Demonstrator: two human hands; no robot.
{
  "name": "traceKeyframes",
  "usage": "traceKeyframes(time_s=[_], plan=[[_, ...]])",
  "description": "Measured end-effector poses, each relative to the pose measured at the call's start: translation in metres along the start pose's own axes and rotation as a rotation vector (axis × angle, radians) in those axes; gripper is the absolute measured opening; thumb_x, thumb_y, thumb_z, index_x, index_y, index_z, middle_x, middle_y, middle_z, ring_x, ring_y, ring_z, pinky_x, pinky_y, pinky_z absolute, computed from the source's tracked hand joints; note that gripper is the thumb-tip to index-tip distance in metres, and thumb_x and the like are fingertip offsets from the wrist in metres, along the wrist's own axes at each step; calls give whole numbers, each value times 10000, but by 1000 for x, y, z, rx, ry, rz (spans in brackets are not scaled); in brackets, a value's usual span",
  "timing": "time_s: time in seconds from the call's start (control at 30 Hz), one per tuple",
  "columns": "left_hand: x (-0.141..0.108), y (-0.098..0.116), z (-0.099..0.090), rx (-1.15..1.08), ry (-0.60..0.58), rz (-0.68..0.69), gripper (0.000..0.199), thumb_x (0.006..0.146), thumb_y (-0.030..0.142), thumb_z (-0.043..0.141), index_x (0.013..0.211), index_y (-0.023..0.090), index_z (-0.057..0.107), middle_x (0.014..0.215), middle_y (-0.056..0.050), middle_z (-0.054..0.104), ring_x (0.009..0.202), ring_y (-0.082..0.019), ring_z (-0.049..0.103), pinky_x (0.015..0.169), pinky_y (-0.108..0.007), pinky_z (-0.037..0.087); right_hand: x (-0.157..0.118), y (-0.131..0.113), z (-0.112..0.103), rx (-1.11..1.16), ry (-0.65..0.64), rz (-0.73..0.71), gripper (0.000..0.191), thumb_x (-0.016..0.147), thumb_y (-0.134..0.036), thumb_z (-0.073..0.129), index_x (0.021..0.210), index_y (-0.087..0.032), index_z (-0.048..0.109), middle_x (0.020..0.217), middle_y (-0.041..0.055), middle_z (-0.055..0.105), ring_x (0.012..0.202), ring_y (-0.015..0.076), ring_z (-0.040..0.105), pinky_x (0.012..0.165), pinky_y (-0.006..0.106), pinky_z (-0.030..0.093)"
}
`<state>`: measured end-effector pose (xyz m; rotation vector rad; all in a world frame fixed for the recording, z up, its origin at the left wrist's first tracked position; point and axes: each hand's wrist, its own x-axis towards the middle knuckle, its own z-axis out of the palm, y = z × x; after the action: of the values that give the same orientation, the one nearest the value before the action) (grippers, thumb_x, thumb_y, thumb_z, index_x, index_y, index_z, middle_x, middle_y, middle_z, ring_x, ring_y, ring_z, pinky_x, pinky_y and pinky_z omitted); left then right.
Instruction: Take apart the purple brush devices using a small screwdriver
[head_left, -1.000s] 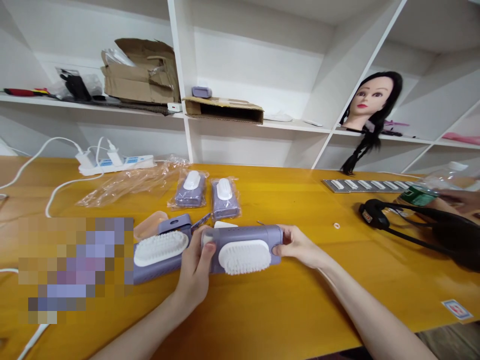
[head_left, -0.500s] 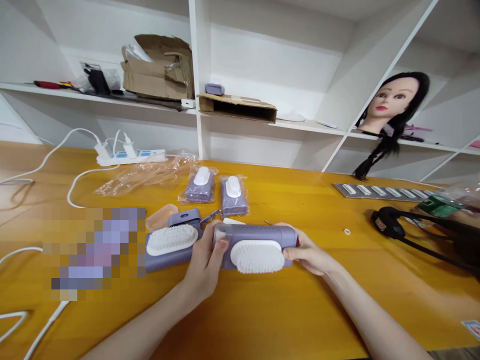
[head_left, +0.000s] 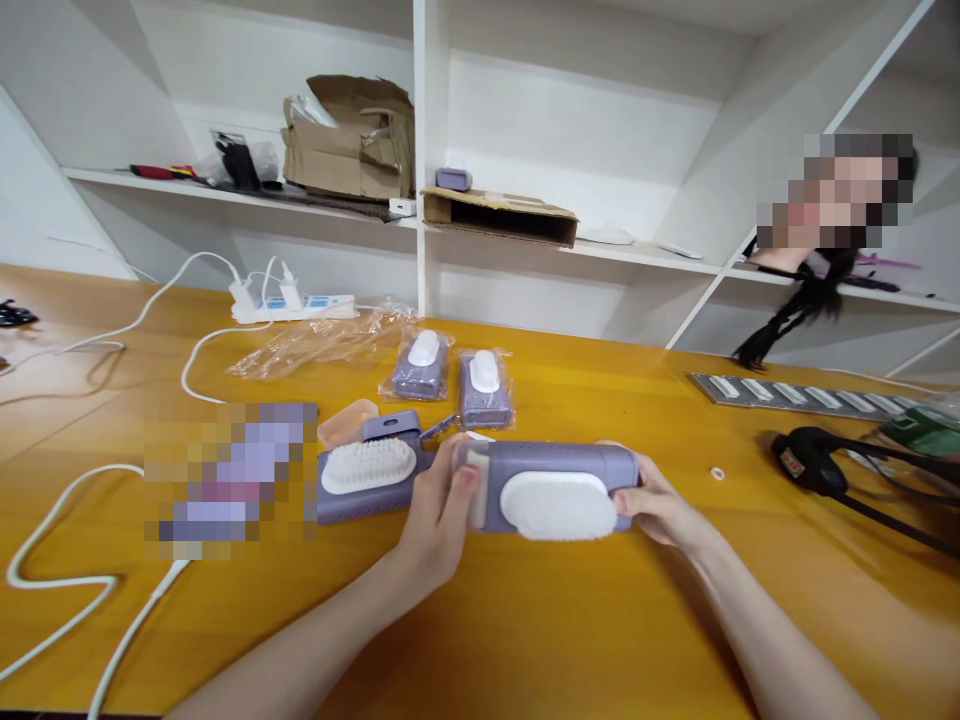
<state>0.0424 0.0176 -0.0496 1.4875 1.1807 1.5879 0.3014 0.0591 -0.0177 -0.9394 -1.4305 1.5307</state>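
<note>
Lavender plastic oblong case (head_left: 555,460), white oval bristle pad (head_left: 559,505) facing wearer: held over yellow wooden bench (head_left: 562,620). Left hand (head_left: 439,515): grip around left end, thumb by off-white band (head_left: 480,495). Right hand (head_left: 660,500): grip pinching right end. Step, apparently: two-handed end handling. Next move: calls for steady support at both ends.

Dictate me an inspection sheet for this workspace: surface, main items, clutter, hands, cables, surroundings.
Surface: glossy yellow-brown tabletop.
Main items: purple device with white pad, held; similar device lying nearby; two bagged devices behind.
Clutter: crumpled clear plastic, small pale ring.
Hands: left hand and right hand grip opposite ends of the purple device.
Cables: white cables lie loose; power strip has plugs inserted.
Surroundings: white shelving holding cardboard.
</note>
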Motion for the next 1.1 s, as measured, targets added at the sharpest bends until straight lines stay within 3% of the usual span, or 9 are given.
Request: traceKeyframes(time_s=[0.1, 0.17, 0.27, 0.37, 0.53, 0.7, 0.77, 0.93, 1.1], plan=[[3, 4, -3, -168, 59, -86, 373, 890, 483, 316, 836, 184, 532, 717, -18, 583, 517, -126, 511, 523, -273, 434, -1, -4, -15, 54, 103, -39, 463, 493, -247, 747, 944, -207, 654, 771, 38, 686, 608, 179, 598, 481, 245, 430], [3, 7, -5, -148, 10, -90, 324, 896, 460, 320, 921, 195, 505, 790, -24, 598, 500, -117, 506, 499, -273, 432, 0, -7, -20, 81, 134, -48, 489, 544, -276, 706, 1025, -211, 640, 816, 64, 707, 611, 216, 635, 440, 264, 434], [-2, 12, -2, 133, -193, 46, 238, 873, 375, 405, 1010, 203, 496, 901, -51, 601, 721, -177, 567, 676, -336, 461, 4, -11, -21, 98, 137, -55, 520, 608, -276, 660, 1119, -203, 601, 831, 81, 720, 581, 232, 664, 402, 263, 437], [-9, 14, 5, 399, -353, 199, 288, 788, 321, 534, 1042, 184, 535, 1002, -95, 580, 940, -254, 522, 839, -429, 421, 8, -11, -17, 106, 148, -68, 494, 640, -255, 644, 1126, -184, 593, 805, 86, 726, 560, 228, 675, 396, 247, 442], [-14, 10, 19, 361, -464, 281, 395, 824, 252, 502, 1218, 212, 491, 1074, -91, 559, 1019, -220, 512, 905, -394, 421, 12, -5, -17, 126, 155, -21, 512, 662, -240, 642, 1161, -158, 563, 792, 99, 731, 572, 229, 684, 390, 225, 443], [-12, -4, 29, 164, -340, 233, 365, 741, 200, 605, 1093, 194, 507, 1085, -79, 556, 1031, -195, 532, 917, -344, 440, 12, -5, -16, 137, 189, -23, 576, 684, -252, 634, 1242, -184, 507, 894, 98, 729, 580, 222, 689, 387, 223, 454], [-9, -8, 30, 174, -314, 216, 413, 742, 186, 593, 1138, 202, 480, 1120, -86, 527, 1050, -199, 526, 919, -358, 445, 12, -6, -17, 128, 210, -19, 558, 698, -261, 628, 1239, -184, 513, 904, 97, 728, 589, 222, 692, 394, 224, 463], [-6, -10, 27, 393, -398, 240, 371, 811, 221, 513, 1182, 217, 507, 1147, -98, 497, 1066, -222, 515, 919, -405, 442, 12, -6, -19, 121, 216, 4, 540, 709, -277, 630, 1227, -168, 523, 909, 101, 724, 625, 235, 699, 411, 236, 484], [-7, -13, 29, 635, -312, 300, 268, 764, 201, 557, 1030, 212, 580, 1067, -89, 565, 1043, -276, 463, 867, -480, 441, 13, -3, -16, 142, 206, 10, 552, 692, -266, 643, 1220, -172, 509, 938, 117, 716, 599, 233, 690, 390, 247, 473]])
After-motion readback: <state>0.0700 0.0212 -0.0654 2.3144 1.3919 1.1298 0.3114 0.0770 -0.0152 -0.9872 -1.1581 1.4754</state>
